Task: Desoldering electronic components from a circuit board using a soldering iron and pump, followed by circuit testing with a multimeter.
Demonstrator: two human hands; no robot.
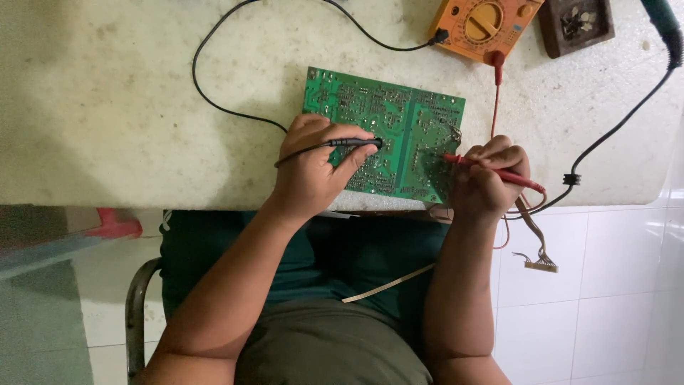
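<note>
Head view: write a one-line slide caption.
Left hand holds a black probe and right hand a red probe on a green circuit board, orange multimeter behind.

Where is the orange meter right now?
In the head view the orange meter lies at the top edge of the table, right of centre, just beyond the green board and left of a small brown tray.

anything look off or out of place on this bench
The green circuit board sits slightly askew, its near edge at the table edge. A loose ribbon connector dangles off the table below the right hand. Otherwise nothing stands out.
</note>
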